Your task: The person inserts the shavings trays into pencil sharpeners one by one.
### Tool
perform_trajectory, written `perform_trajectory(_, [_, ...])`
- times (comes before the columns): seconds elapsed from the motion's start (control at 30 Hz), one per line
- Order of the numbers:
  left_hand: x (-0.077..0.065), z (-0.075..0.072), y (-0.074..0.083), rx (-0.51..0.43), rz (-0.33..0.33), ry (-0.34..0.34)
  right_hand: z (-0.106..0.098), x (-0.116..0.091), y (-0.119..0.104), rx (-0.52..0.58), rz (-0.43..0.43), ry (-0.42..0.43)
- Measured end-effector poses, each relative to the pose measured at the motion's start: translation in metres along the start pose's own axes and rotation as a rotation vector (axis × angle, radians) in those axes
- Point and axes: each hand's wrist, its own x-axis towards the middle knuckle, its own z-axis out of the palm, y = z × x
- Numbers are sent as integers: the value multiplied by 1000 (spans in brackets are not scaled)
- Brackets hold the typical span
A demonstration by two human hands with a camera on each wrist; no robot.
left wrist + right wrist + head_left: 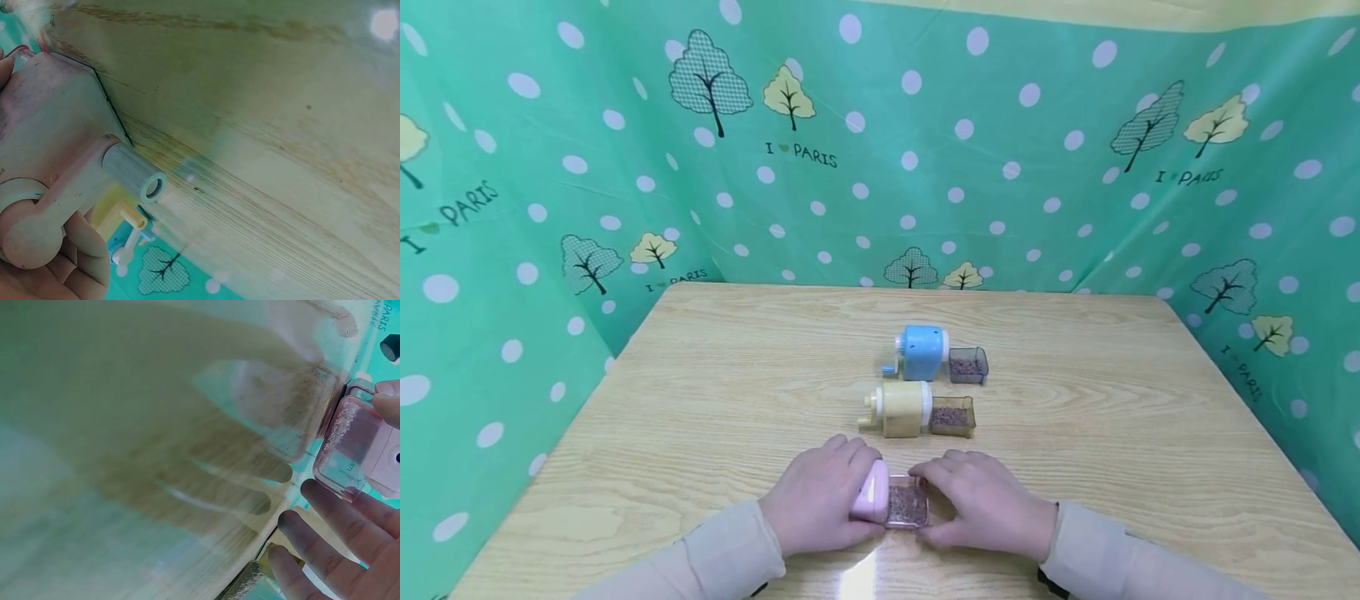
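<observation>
In the head view, my left hand (823,496) grips the body of a pink crank pencil sharpener (872,492) near the table's front. Its crank handle (134,172) sticks out toward the left wrist camera. To the right of the body, its clear shavings drawer (907,504) stands pulled out, with dark shavings inside. My right hand (988,504) holds this drawer by two opposite sides, thumb at the near side and forefinger at the far side. The remaining right fingers (325,550) are spread in the right wrist view.
Behind the hands lies a yellow pencil sharpener (902,410), its drawer (952,417) of shavings out at the right. Farther back is a blue sharpener (922,353) with its drawer (968,365) likewise out. A green dotted curtain (820,208) surrounds the wooden table (730,358).
</observation>
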Motion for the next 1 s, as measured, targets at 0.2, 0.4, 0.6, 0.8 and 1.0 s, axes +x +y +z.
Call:
perform_trajectory(0.2, [0,1,0,-1,3,4,0,2,0,-10,-11,2])
perform_trajectory(0.4, [0,1,0,4,6,4,1,3,-1,-17,-21,12])
perform_trajectory(0.6, [0,0,-1,7,4,-10,1,5,-2,-15,-20,-4])
perform_trajectory(0.8, [1,-1,-1,7,-2,-32,1,6,-3,-14,-19,-18])
perform_trajectory(1.0, [1,-2,-1,-3,-8,-38,3,7,-4,-18,-16,-20])
